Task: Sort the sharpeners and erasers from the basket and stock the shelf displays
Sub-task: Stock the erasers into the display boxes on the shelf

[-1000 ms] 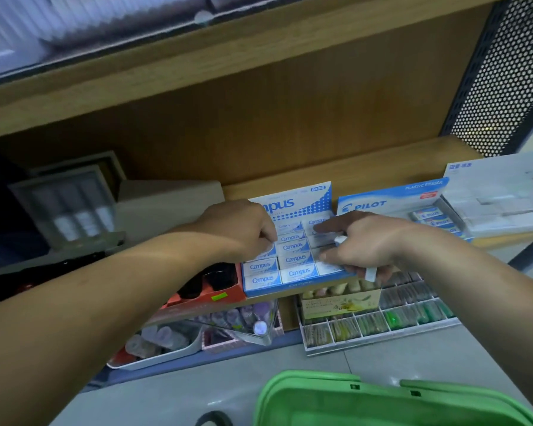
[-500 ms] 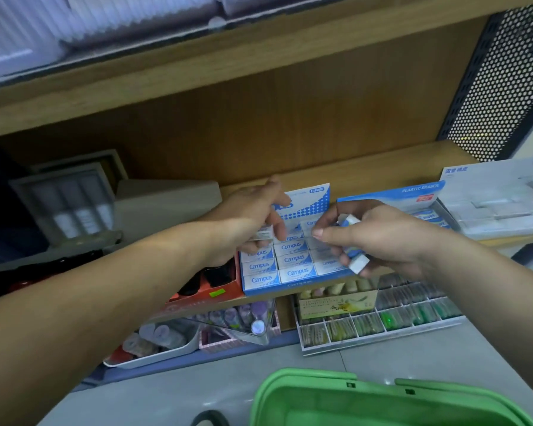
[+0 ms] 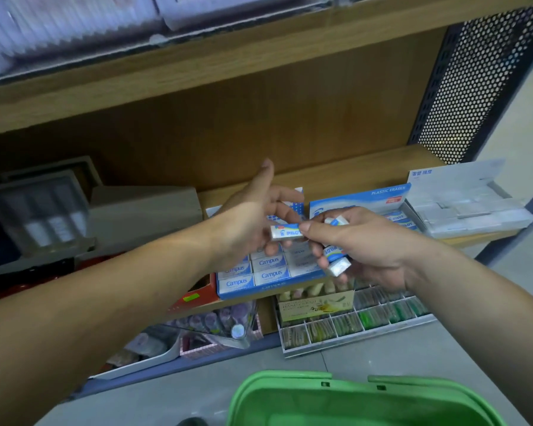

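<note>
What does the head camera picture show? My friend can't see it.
A left hand and a right hand hold a Pilot eraser between them over a Campus box on a shelf. The right hand also grips more erasers. A green basket sits below.

"Campus" stood on the white-and-blue rectangular eraser packs [image 3: 270, 275] in the near blue cardboard display box [image 3: 259, 289], "PILOT" on the small white-and-blue sleeved eraser [image 3: 285, 232] held up in front of them, and "PLASTIC ERASER" on the blue cardboard header card [image 3: 386, 192] to the right.
</note>
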Demonstrator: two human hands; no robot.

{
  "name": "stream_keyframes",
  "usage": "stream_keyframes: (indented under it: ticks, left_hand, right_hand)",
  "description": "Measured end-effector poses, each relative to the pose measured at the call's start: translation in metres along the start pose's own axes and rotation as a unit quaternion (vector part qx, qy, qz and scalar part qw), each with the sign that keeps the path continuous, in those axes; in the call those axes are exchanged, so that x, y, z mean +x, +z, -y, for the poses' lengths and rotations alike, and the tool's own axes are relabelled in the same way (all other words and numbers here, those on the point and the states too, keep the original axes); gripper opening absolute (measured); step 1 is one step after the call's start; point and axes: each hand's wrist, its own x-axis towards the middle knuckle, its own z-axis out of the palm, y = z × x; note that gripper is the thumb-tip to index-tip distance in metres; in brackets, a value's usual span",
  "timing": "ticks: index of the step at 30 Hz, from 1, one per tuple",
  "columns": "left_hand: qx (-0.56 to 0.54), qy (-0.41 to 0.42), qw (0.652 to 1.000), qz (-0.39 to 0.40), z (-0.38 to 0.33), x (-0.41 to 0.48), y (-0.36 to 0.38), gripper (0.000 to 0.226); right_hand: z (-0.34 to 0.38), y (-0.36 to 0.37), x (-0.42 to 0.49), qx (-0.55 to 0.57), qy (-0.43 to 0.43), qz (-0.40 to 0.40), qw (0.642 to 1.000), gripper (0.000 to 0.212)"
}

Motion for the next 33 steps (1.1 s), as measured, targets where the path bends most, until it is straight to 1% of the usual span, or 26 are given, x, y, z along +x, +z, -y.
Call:
stream_keyframes:
  ticks: [1, 4, 5, 7, 9, 12, 14, 16, 19, 21, 22, 24, 26, 28, 30, 31, 33]
  left_hand:
    - [0.008, 0.006, 1.0, 0.0, 0.0, 0.0, -0.004, 0.07]
    - [0.095, 0.058, 0.994, 0.003, 0.001, -0.003, -0.012, 0.02]
    - [0.136, 0.076, 0.988, 0.0, 0.002, -0.004, -0.013, 0.013]
    - [0.178, 0.086, 0.98, -0.002, 0.005, -0.003, -0.015, 0.014]
    - [0.171, 0.082, 0.982, -0.006, 0.007, -0.003, -0.017, 0.015]
    - [0.15, 0.077, 0.986, -0.006, 0.009, 0.0, -0.017, 0.018]
    - [0.154, 0.076, 0.985, -0.021, 0.011, 0.002, -0.015, 0.017]
    - [0.198, 0.074, 0.977, -0.043, 0.013, 0.006, -0.012, 0.015]
    - [0.249, 0.09, 0.962, -0.065, 0.01, 0.02, 0.001, 0.013]
    - [0.266, 0.105, 0.955, -0.072, 0.002, 0.037, 0.016, 0.012]
    - [0.282, 0.112, 0.95, -0.076, -0.002, 0.047, 0.024, 0.011]
    - [0.329, 0.126, 0.932, -0.085, -0.005, 0.066, 0.039, 0.008]
    - [0.361, 0.134, 0.919, -0.09, -0.001, 0.081, 0.052, 0.004]
    - [0.372, 0.135, 0.913, -0.1, 0.009, 0.092, 0.064, 0.004]
    - [0.388, 0.143, 0.903, -0.116, 0.016, 0.097, 0.078, 0.008]
    - [0.402, 0.149, 0.896, -0.114, 0.018, 0.098, 0.084, 0.009]
    - [0.433, 0.151, 0.884, -0.093, 0.019, 0.102, 0.092, 0.009]
  right_hand:
    - [-0.002, -0.003, 0.002, -0.013, -0.007, -0.014, 1.0, 0.019]
    - [-0.006, -0.008, 0.005, -0.029, -0.013, -0.04, 0.999, 0.019]
    - [-0.007, -0.008, 0.006, -0.029, -0.016, -0.042, 0.999, 0.019]
    - [-0.008, -0.009, 0.008, -0.035, -0.019, -0.049, 0.998, 0.018]
    - [-0.008, -0.009, 0.009, -0.035, -0.02, -0.057, 0.998, 0.018]
    - [-0.008, -0.011, 0.008, -0.029, -0.015, -0.057, 0.998, 0.025]
    - [-0.007, -0.018, 0.003, -0.028, -0.007, -0.068, 0.997, 0.028]
    - [-0.004, -0.034, -0.002, -0.054, 0.0, -0.123, 0.991, 0.024]
    - [-0.005, -0.061, -0.007, -0.142, -0.006, -0.234, 0.962, 0.017]
    - [-0.009, -0.071, -0.009, -0.156, -0.007, -0.264, 0.952, 0.015]
    - [-0.012, -0.073, -0.011, -0.138, -0.003, -0.257, 0.957, 0.016]
    - [-0.017, -0.077, -0.013, -0.058, 0.003, -0.217, 0.974, 0.02]
    - [-0.02, -0.086, -0.016, 0.012, 0.004, -0.193, 0.981, 0.019]
    - [-0.023, -0.102, -0.02, 0.035, 0.003, -0.22, 0.975, 0.017]
    - [-0.027, -0.117, -0.025, 0.044, 0.003, -0.257, 0.965, 0.015]
    - [-0.03, -0.123, -0.028, 0.045, 0.001, -0.262, 0.964, 0.015]
    - [-0.037, -0.128, -0.033, 0.018, 0.002, -0.24, 0.971, 0.017]
